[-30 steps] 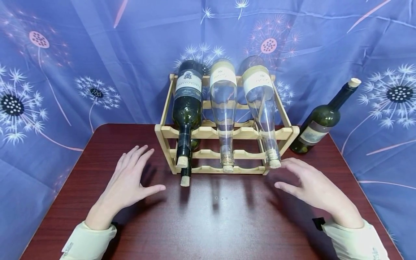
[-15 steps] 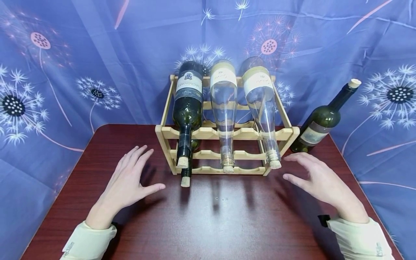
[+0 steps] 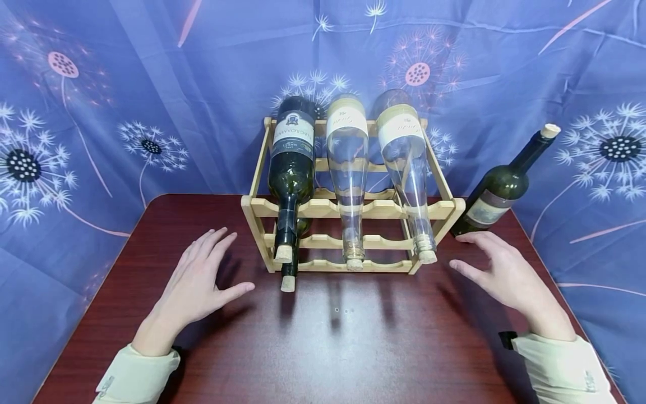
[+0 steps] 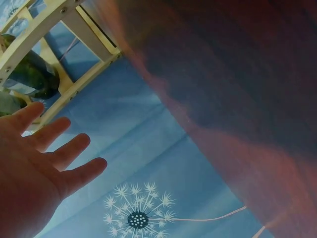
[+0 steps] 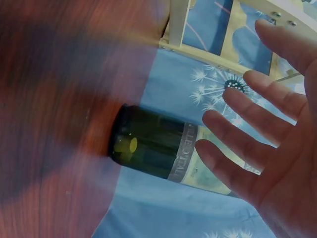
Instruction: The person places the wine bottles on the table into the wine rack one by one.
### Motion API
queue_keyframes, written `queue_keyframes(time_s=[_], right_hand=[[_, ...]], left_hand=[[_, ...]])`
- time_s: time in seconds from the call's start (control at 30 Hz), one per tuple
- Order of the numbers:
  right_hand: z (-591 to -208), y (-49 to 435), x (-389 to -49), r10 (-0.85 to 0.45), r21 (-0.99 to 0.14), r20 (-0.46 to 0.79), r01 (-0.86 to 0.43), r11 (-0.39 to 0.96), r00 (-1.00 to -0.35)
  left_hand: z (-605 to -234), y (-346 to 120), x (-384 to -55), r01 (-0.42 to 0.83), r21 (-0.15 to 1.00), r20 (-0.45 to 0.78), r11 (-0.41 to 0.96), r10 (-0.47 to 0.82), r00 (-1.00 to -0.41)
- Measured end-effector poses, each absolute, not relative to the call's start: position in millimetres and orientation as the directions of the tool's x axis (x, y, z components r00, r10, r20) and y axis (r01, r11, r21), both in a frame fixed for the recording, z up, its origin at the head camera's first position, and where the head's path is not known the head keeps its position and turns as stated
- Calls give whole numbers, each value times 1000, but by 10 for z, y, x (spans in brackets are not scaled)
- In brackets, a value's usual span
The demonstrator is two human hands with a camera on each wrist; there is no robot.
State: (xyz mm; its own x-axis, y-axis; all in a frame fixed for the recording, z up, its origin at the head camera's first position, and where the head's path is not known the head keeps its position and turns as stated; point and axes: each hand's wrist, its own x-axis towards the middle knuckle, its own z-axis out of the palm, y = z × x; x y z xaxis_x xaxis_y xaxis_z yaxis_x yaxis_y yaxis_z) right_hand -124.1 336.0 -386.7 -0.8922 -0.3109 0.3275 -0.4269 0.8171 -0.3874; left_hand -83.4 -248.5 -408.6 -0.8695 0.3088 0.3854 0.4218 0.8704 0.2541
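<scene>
My left hand [image 3: 194, 280] hovers left of the wooden wine rack [image 3: 323, 207], fingers spread and holding nothing. On the other side, my right hand [image 3: 510, 275] is held out with fingers apart, its fingertips near the base of a green wine bottle [image 3: 487, 205] that stands upright right of the rack. That bottle [image 5: 153, 144] has a cork and a pale label. Across the rack's top tier lie a dark labelled bottle [image 3: 291, 174] and two clear bottles, one in the middle [image 3: 347, 168] and one at the right [image 3: 407, 157], corked necks toward me. Below, another dark corked bottle [image 3: 289, 269] pokes out.
The rack stands at the back of a dark red-brown table [image 3: 323, 348]. A blue curtain [image 3: 212, 84] with dandelion prints hangs close behind and along both sides. Bottle necks jut forward past the rack's front edge.
My right hand has moved right, away from the right clear bottle's neck and toward the standing green bottle. The left hand has stayed almost still.
</scene>
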Motion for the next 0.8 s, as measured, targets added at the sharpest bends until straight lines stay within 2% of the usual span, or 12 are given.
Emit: queue_keyframes(time_s=[0.5, 0.8], right_hand=[[-3947, 3493, -1334, -197, -402, 335, -328, 855, -922], [-3933, 3523, -1370, -92, -428, 309, -225, 875, -946]], left_hand=[[-4131, -2525, -877, 424, 243, 396, 873, 310, -864], [-4109, -2539, -876, 419, 244, 395, 875, 305, -867]])
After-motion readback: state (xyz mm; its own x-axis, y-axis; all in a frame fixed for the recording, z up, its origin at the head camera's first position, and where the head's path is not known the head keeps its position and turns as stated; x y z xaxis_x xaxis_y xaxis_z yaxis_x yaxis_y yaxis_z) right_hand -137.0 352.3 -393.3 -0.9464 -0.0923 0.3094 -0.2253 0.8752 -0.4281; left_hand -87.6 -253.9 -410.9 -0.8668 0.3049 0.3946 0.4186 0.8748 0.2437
